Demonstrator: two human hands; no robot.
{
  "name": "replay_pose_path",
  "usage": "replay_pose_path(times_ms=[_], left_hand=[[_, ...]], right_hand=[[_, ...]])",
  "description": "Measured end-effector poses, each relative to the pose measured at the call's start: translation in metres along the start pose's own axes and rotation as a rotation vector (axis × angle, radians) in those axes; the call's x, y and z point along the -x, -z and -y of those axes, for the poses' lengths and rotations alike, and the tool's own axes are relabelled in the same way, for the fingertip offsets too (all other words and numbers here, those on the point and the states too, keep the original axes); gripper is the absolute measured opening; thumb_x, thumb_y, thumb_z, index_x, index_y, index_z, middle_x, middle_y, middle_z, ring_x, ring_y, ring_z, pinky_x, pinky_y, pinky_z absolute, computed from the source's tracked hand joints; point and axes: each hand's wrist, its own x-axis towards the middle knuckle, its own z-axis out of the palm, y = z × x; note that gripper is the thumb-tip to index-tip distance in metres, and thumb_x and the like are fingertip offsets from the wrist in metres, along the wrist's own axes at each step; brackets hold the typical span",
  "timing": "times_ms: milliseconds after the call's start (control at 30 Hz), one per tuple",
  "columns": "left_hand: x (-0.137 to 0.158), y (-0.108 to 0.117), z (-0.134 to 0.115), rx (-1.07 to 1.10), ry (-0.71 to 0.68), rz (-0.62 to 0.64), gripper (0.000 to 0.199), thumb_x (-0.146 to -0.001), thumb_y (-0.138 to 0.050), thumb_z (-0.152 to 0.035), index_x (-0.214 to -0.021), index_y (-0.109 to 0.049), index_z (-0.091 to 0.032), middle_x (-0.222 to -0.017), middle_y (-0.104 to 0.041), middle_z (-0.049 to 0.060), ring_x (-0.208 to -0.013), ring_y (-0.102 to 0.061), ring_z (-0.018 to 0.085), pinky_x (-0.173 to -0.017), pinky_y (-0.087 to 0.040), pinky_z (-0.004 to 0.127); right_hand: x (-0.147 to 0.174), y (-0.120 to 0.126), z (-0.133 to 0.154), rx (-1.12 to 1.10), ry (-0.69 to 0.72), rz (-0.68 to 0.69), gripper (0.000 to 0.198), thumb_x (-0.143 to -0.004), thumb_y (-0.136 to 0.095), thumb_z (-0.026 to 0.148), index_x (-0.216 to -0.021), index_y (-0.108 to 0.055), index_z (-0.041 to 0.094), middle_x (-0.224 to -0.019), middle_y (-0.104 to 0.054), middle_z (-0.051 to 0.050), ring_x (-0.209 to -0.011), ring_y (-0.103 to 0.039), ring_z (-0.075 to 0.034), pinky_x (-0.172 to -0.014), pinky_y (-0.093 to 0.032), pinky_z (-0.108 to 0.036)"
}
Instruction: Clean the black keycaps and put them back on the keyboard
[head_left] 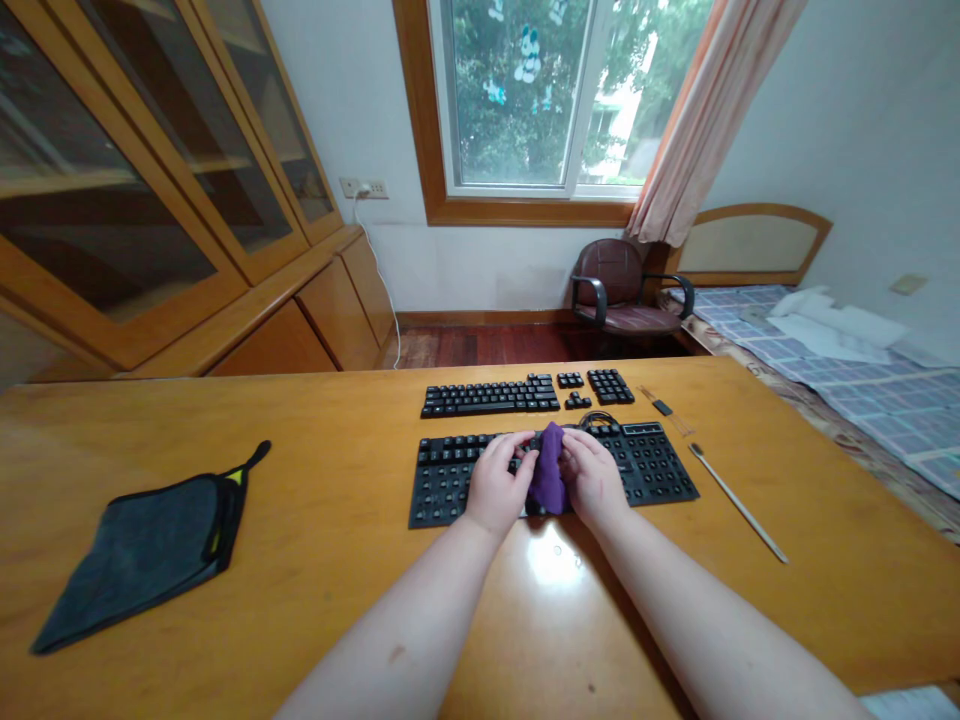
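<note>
A black keyboard base lies on the table in front of me, most of its keycaps off and a row of keys still along its top left. Over its middle is a purple cloth, bunched upright. My right hand pinches the cloth from the right side. Just left of it, my left hand is curled, thumb and forefinger tips close together; whatever is between them is too small to make out. Behind the base, loose black keycaps lie grouped in keyboard order.
A folded dark grey cloth with black edging lies on the table at the left. To the right are a thin brush and a small wire tool with a dark grip. A coiled cable sits behind the base.
</note>
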Motion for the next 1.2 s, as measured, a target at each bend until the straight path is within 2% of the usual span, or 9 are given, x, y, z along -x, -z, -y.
replay_pose_path(times_ms=[100, 200, 300, 400, 600, 800, 900, 1033, 1200], left_hand=[[0.000, 0.000, 0.001, -0.003, -0.034, 0.006, 0.025, -0.085, -0.050, -0.021, -0.107, -0.061, -0.022, -0.102, -0.063, 0.005, -0.094, -0.059, 0.017, -0.088, -0.048, 0.033], [0.000, 0.000, 0.003, 0.001, -0.047, -0.013, 0.027, -0.086, -0.048, -0.021, -0.109, -0.061, -0.023, -0.100, -0.064, 0.005, -0.095, -0.059, 0.017, -0.089, -0.047, 0.033], [0.000, 0.000, 0.002, 0.024, -0.006, -0.048, 0.026, -0.084, -0.051, -0.019, -0.107, -0.062, -0.022, -0.097, -0.065, 0.005, -0.090, -0.060, 0.016, -0.086, -0.049, 0.032], [0.000, -0.001, 0.001, 0.071, 0.055, -0.081, 0.019, -0.080, -0.056, -0.017, -0.096, -0.066, -0.020, -0.091, -0.067, 0.004, -0.084, -0.062, 0.016, -0.081, -0.051, 0.031], [0.000, -0.001, 0.001, 0.172, 0.101, -0.070, 0.013, -0.075, -0.061, -0.016, -0.084, -0.070, -0.019, -0.084, -0.069, 0.004, -0.080, -0.064, 0.016, -0.080, -0.052, 0.032], [0.000, -0.001, 0.000, 0.199, 0.126, -0.083, 0.014, -0.073, -0.063, -0.018, -0.084, -0.072, -0.020, -0.082, -0.070, 0.004, -0.077, -0.064, 0.016, -0.078, -0.053, 0.033], [-0.001, 0.000, 0.000, 0.202, 0.132, -0.096, 0.014, -0.074, -0.062, -0.018, -0.085, -0.072, -0.020, -0.084, -0.070, 0.004, -0.079, -0.064, 0.016, -0.079, -0.053, 0.033], [-0.001, 0.000, 0.000, 0.201, 0.131, -0.090, 0.016, -0.075, -0.061, -0.019, -0.086, -0.072, -0.021, -0.085, -0.070, 0.004, -0.080, -0.064, 0.016, -0.080, -0.053, 0.034], [-0.002, 0.000, -0.002, 0.204, 0.124, -0.071, 0.018, -0.074, -0.063, -0.019, -0.090, -0.071, -0.021, -0.088, -0.069, 0.004, -0.084, -0.063, 0.016, -0.083, -0.052, 0.033]], right_hand=[[0.000, -0.003, -0.003, 0.036, -0.024, 0.121, 0.028, -0.068, -0.068, 0.036, -0.091, -0.067, 0.021, -0.083, -0.069, -0.003, -0.069, -0.063, -0.018, -0.066, -0.049, -0.030], [-0.001, -0.003, 0.000, 0.147, 0.028, 0.170, 0.032, -0.065, -0.070, 0.033, -0.095, -0.068, 0.021, -0.093, -0.070, -0.005, -0.083, -0.063, -0.021, -0.076, -0.049, -0.034], [-0.003, -0.004, 0.004, 0.211, 0.068, 0.216, 0.030, -0.064, -0.070, 0.030, -0.093, -0.069, 0.021, -0.094, -0.070, -0.005, -0.087, -0.063, -0.022, -0.082, -0.048, -0.037], [-0.005, -0.003, 0.008, 0.272, 0.136, 0.256, 0.023, -0.066, -0.068, 0.028, -0.088, -0.071, 0.021, -0.092, -0.069, -0.005, -0.088, -0.062, -0.021, -0.083, -0.047, -0.037], [-0.010, 0.004, 0.011, 0.333, 0.187, 0.229, 0.006, -0.063, -0.070, 0.025, -0.067, -0.071, 0.020, -0.079, -0.069, -0.003, -0.079, -0.061, -0.018, -0.080, -0.046, -0.033], [-0.014, 0.008, 0.007, 0.339, 0.148, 0.228, 0.013, -0.067, -0.067, 0.027, -0.075, -0.072, 0.019, -0.080, -0.069, -0.004, -0.077, -0.062, -0.018, -0.076, -0.048, -0.033], [-0.013, 0.006, 0.005, 0.317, 0.180, 0.240, 0.016, -0.063, -0.070, 0.026, -0.078, -0.071, 0.020, -0.085, -0.069, -0.004, -0.082, -0.062, -0.019, -0.080, -0.047, -0.033], [-0.011, 0.003, 0.007, 0.356, 0.204, 0.184, 0.011, -0.062, -0.070, 0.026, -0.071, -0.071, 0.020, -0.078, -0.069, -0.003, -0.078, -0.062, -0.019, -0.079, -0.048, -0.034], [-0.010, 0.001, 0.007, 0.330, 0.145, 0.137, 0.011, -0.064, -0.068, 0.029, -0.069, -0.071, 0.019, -0.074, -0.070, -0.003, -0.072, -0.062, -0.018, -0.074, -0.048, -0.033]])
